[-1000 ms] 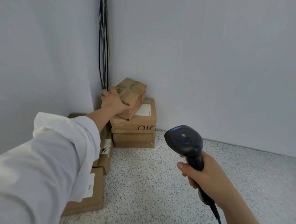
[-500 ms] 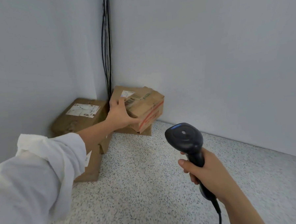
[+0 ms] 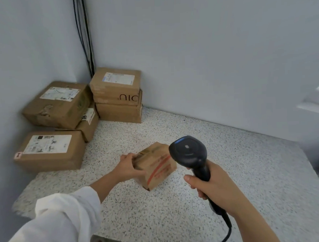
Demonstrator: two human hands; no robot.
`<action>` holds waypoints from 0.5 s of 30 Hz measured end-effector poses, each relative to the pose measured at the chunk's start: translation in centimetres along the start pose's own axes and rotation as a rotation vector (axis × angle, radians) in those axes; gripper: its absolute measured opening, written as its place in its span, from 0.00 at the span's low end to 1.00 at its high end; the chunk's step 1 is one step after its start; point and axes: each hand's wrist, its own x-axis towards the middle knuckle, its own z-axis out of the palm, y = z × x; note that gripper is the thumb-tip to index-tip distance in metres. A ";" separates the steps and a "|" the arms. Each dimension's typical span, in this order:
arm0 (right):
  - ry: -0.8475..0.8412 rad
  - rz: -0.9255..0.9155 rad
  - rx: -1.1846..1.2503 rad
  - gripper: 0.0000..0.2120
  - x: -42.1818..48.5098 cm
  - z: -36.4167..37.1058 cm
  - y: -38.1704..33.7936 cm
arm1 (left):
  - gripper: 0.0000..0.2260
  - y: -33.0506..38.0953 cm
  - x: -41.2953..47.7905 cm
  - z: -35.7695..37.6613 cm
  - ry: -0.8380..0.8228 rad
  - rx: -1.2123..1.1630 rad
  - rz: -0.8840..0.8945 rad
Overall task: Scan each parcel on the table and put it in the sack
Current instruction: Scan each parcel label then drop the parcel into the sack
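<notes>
Head view: left grip (image 3: 128, 167) holds the red-taped parcel (image 3: 158, 166) by its side, right grip (image 3: 214, 187) clasps the scanner (image 3: 189, 153).

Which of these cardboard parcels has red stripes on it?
The small brown cardboard parcel that the left hand holds, apart from the pile. It alone carries red bands; the parcels stacked in the corner have none.

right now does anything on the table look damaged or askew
The big box at back left sits tilted, propped on a smaller box, and its top has a scuffed, torn-looking patch. The parcel in the left hand is tipped too, but that is just handling.
</notes>
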 end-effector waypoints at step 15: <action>0.066 0.037 0.017 0.08 -0.9 -2.1 2.4 | 0.38 0.5 3.4 -0.9 0.161 0.024 0.014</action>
